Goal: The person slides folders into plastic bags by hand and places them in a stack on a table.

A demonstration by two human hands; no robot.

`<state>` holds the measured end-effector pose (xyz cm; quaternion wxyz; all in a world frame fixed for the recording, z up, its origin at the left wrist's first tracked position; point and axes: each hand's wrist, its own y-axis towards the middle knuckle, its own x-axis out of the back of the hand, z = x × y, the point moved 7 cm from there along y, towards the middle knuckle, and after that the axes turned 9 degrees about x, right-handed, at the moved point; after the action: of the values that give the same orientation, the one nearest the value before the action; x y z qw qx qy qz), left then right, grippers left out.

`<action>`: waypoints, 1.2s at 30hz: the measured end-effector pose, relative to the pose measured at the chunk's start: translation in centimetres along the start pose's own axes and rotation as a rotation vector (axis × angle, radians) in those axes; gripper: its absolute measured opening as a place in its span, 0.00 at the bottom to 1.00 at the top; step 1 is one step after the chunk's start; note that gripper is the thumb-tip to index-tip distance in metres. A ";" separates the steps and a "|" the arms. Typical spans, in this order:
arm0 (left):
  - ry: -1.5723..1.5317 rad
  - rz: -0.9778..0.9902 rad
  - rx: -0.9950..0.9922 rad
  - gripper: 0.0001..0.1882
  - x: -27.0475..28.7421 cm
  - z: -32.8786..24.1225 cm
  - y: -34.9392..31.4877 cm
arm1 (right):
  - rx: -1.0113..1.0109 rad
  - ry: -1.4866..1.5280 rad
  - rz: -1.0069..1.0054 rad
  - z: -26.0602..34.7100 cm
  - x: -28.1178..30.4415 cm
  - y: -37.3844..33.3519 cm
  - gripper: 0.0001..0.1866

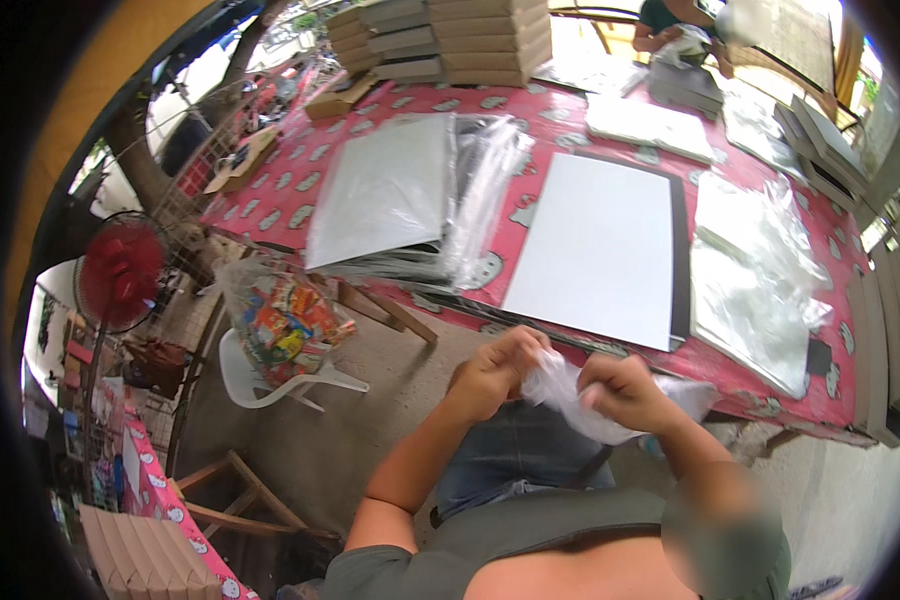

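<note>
My left hand (498, 372) and my right hand (625, 394) are both closed on a thin, see-through plastic bag (595, 422), held above my lap at the table's front edge. The bag is crumpled between the hands and trails off to the right. Just beyond them lies a large white sheet (600, 250) on top of a dark grey board (681, 260). To its left is a stack of white sheets in plastic sleeves (385, 190). On the right, loose plastic bags (770, 250) lie over a white stack.
A pink patterned cloth (300, 190) covers the table. Stacked cardboard boxes (485, 40) stand at the back, more boxes (885, 330) at the right edge. A white chair (245, 370) holds a bag of colourful wrappers (290, 325). A red fan (122, 270) stands left. Another person (670, 30) works across the table.
</note>
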<state>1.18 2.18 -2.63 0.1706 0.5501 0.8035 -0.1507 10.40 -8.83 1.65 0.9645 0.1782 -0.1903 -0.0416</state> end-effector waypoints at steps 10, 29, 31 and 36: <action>-0.369 0.479 -0.263 0.18 3.2 -2.9 -4.5 | -0.231 0.299 0.417 -9.3 -1.4 -4.4 0.16; -0.691 0.265 -0.462 0.27 4.7 -7.8 -13.3 | -0.339 0.020 0.525 -9.3 -9.1 -1.7 0.15; -0.655 0.353 -0.554 0.30 3.9 -10.4 -13.1 | -0.325 0.039 0.414 -8.9 -8.6 -1.8 0.15; 0.860 0.353 0.029 0.16 6.4 3.5 -8.5 | -0.259 0.080 0.359 -7.3 -6.1 -0.4 0.14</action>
<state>-8.52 3.04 -8.10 -0.1627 0.6932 0.6933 0.1113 7.53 -5.95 -6.93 0.9780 0.0177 -0.1738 0.1138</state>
